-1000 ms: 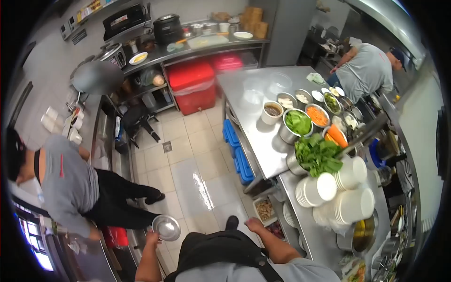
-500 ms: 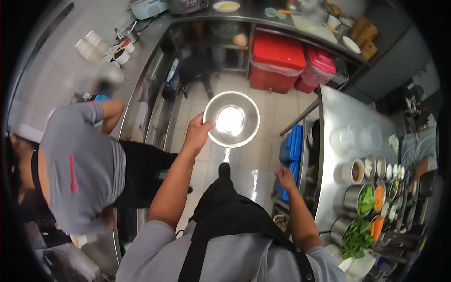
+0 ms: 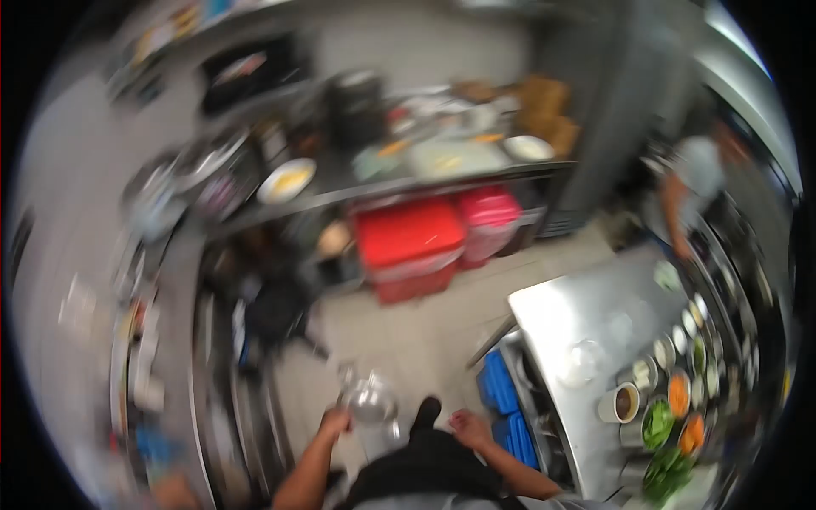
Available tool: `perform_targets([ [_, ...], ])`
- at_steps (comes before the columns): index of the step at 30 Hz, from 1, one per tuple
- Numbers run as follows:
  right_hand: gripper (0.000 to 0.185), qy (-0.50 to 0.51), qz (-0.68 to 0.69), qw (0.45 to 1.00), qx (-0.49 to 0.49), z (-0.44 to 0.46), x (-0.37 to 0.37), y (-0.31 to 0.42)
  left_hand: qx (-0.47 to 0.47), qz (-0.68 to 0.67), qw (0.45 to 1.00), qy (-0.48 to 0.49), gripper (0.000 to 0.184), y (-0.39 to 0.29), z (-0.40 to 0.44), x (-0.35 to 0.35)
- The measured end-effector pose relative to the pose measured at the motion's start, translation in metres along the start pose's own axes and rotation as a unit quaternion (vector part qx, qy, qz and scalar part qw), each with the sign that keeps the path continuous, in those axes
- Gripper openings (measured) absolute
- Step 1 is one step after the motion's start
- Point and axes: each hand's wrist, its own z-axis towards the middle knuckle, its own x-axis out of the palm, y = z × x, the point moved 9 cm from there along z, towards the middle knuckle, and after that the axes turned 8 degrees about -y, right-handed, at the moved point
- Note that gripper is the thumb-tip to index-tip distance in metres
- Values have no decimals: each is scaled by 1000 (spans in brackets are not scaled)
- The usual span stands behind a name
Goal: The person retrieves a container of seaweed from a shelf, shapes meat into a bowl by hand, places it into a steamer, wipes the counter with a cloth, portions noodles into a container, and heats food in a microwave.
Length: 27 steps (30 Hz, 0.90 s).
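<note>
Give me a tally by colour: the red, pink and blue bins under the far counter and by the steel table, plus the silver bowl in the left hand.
Red bin: 1
Pink bin: 1
Blue bins: 2
Silver bowl in the left hand: 1
Total: 5

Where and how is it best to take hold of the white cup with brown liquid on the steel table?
Grip the white cup by its outer wall just below the rim, probably from the left: the pot of greens stands close on its right. Its top is open over liquid, so better keep it level.
</note>
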Motion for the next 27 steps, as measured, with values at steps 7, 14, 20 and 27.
perform_targets([
  [7,15,150,-34,958,-242,157,111,175,-40,101,993,51,45,-113,29,8],
  [14,22,145,-194,922,-303,244,202,216,120,103,980,120,48,-219,106,11],
  [20,40,256,-380,889,-19,258,197,202,305,214,917,145,35,-299,171,5],
  [27,28,-319,109,910,243,114,91,58,504,527,659,184,36,-291,324,42],
])
